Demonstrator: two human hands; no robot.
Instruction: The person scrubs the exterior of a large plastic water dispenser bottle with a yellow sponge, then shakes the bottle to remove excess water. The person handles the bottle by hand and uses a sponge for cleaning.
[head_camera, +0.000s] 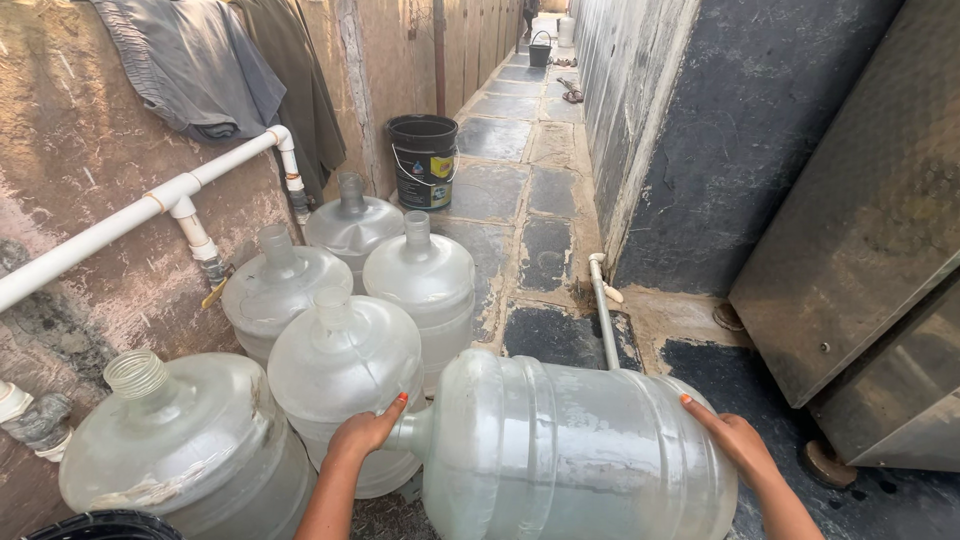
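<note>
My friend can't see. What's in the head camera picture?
Two hands, left hand at the neck and right hand at the base, hold a big clear water jug sideways, beside five upright jugs by a white pipe.

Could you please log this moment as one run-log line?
left hand: grips neck of tipped jug | right hand: on its base end | jug: lying sideways | nearby: five upright jugs, black bucket

Black tub (105, 525) cut off below
</note>
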